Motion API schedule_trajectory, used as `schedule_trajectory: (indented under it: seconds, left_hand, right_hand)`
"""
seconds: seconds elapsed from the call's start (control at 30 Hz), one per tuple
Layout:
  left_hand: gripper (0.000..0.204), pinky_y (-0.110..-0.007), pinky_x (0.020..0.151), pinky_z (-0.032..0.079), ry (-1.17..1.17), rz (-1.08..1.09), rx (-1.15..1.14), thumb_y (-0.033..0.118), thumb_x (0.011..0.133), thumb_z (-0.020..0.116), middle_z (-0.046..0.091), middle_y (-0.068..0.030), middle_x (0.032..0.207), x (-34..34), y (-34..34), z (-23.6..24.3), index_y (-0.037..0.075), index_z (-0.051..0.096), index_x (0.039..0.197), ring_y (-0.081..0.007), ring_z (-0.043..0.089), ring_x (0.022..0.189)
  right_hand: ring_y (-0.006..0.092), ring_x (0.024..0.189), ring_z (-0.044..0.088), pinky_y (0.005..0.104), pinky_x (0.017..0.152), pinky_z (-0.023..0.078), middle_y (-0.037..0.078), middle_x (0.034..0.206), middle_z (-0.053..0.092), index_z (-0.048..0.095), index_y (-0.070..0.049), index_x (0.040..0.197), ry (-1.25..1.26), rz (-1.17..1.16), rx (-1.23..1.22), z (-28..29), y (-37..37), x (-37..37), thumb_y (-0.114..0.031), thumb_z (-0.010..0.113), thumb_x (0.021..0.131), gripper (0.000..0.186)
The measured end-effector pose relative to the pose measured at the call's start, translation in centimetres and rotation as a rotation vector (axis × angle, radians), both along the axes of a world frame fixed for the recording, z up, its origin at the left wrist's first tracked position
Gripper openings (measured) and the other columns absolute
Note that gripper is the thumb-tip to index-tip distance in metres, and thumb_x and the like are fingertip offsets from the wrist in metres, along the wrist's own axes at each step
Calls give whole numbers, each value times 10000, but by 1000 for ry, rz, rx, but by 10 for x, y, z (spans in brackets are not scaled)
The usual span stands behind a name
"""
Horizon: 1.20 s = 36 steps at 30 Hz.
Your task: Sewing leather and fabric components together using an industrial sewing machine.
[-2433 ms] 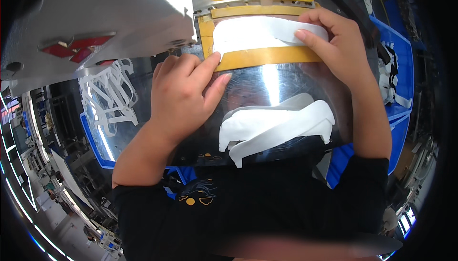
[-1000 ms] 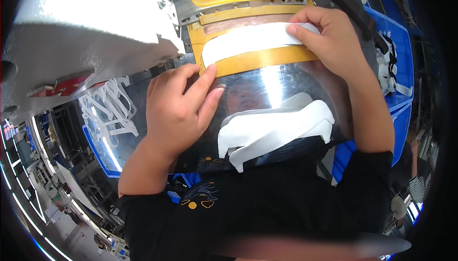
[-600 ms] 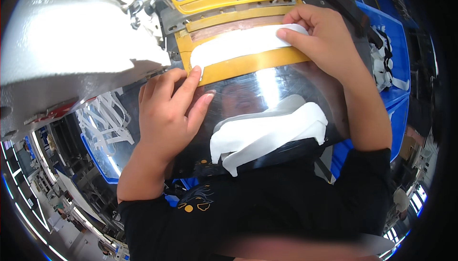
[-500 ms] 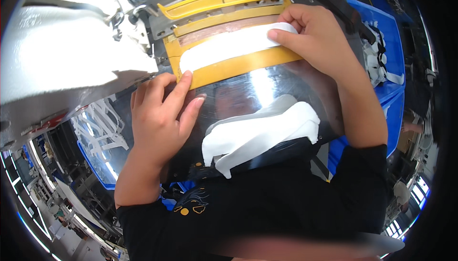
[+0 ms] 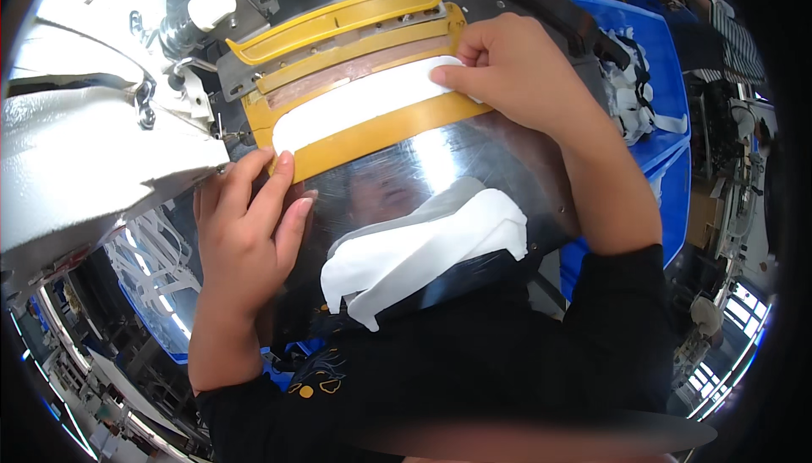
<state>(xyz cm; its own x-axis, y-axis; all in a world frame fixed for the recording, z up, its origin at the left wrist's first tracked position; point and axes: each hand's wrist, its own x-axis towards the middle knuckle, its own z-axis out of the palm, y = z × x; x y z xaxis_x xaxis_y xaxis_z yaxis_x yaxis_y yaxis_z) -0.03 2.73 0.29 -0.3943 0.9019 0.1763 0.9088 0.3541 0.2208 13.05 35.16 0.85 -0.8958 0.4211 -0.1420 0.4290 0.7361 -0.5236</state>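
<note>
A long white fabric piece (image 5: 364, 101) with rounded ends lies in the yellow template (image 5: 372, 140) on the shiny metal table. My right hand (image 5: 529, 74) pinches its right end, thumb on top; the fingers underneath are partly hidden. At the other end, my left hand (image 5: 245, 247) has its fingers apart, the index fingertip touching the template's lower left corner beside the fabric. Behind the fabric, a raised yellow bar (image 5: 338, 21) is fixed along the template's far side. Nearer to me, several loose white pieces (image 5: 423, 252) lie overlapping near the table's front edge.
The white body of a sewing machine (image 5: 93, 158) stands close on the left, by my left hand. To the right, a blue bin (image 5: 674, 74) holds white and black pieces. White strip-like scraps (image 5: 139, 252) lie at the lower left.
The whole scene has shifted left in the picture as the view moved. Both hands keep nearly the same places on the fabric and template.
</note>
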Motion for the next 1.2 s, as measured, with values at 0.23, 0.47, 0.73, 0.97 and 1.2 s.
schedule_trajectory:
  seconds: [0.23,0.47,0.73,0.97,1.2]
  left_hand:
    - [407,-450,1134,465,-34,-76,-83,166,960,757,692,-65,1492,-12,-1,2,46,755,1349,-291,621,1360]
    - [410,-468,1156,459,19,-88,-114,156,966,756,677,-72,1514,-9,0,4,40,734,1359,-295,604,1392]
    - [389,-487,1165,456,-1,-75,-132,173,969,763,649,-103,1563,-9,3,5,24,724,1327,-317,573,1461]
    - [415,-500,1139,472,34,-114,-55,210,936,802,702,-153,1425,-9,-6,4,13,753,1298,-354,637,1343]
    - [377,-491,1084,508,1,-125,57,158,913,801,706,-173,1335,-2,-5,9,-8,779,1251,-390,664,1220]
  right_hand:
    - [252,719,719,381,694,570,137,819,737,767,-34,801,-121,-49,-24,8,4,-1,-375,876,887,368]
    - [274,913,757,386,799,591,99,978,770,783,-58,958,-124,103,78,28,12,19,-240,844,898,201]
    - [277,1111,764,417,998,601,45,1344,796,847,-82,1140,-45,474,364,27,12,39,-86,736,939,230]
    - [335,1112,760,431,996,587,146,1168,802,834,-69,1171,375,97,22,0,48,15,-325,775,1004,311]
    - [390,1179,732,469,1052,567,163,1288,784,795,-84,1325,244,-178,549,-28,102,4,-441,739,1019,473]
